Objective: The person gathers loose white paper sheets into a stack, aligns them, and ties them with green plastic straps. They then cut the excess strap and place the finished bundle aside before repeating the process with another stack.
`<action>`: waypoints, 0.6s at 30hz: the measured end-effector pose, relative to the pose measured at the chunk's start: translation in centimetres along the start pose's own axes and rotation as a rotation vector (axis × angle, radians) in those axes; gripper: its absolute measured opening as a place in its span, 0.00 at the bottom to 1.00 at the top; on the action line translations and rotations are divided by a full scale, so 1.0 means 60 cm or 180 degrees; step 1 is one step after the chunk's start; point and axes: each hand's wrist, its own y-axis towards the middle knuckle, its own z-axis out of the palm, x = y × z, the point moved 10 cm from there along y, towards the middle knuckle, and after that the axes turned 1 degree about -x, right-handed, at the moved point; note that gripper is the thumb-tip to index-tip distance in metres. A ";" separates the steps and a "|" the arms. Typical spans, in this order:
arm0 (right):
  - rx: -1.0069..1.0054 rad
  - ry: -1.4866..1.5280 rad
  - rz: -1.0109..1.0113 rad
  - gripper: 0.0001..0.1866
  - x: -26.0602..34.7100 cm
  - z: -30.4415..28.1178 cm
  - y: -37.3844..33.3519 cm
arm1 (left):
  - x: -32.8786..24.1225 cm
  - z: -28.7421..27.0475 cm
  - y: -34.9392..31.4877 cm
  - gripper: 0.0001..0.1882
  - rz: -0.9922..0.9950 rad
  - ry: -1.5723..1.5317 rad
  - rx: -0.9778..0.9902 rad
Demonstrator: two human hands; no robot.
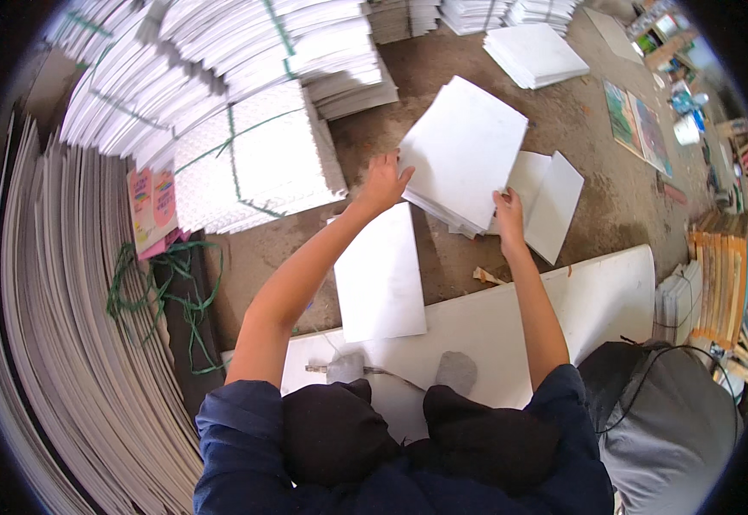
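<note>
A stack of white boards (pixel 466 146) lies at a slant in front of me on the brown floor. My left hand (pixel 382 186) rests against its left edge, thumb apart from the fingers. At the stack's near right corner, my right hand (pixel 509 215) has its fingers closed on the edge, the fingertips partly hidden. Under and right of that hand are more loose white boards (pixel 560 202), one lying askew over another. Nearer to me, a single white board (pixel 381 279) lies flat, its near end over a long white panel (pixel 597 287).
Tied bundles of white sheets (pixel 249 154) with green string are piled at the far left. Tall grey sheets (pixel 73 300) stand along the left, beside a tangle of green string (pixel 163 287). Another white stack (pixel 535 56) lies far right. A grey-clad shape (pixel 674 412) sits near right.
</note>
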 end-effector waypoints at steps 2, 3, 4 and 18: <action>0.0009 -0.0307 0.0085 0.29 0.016 0.010 -0.011 | 0.008 0.031 0.015 0.29 -0.0449 0.0123 -0.0051; -0.0024 -0.0537 0.0178 0.29 0.031 0.006 -0.021 | 0.011 0.039 0.015 0.30 -0.0722 0.0144 -0.0049; -0.0063 -0.0780 0.0260 0.29 0.035 -0.003 -0.027 | 0.012 0.046 0.013 0.32 -0.0988 0.0153 -0.0056; 0.0944 0.0202 -0.0060 0.31 0.072 -0.015 -0.223 | -0.054 -0.017 -0.258 0.37 -0.0955 -0.2787 0.1061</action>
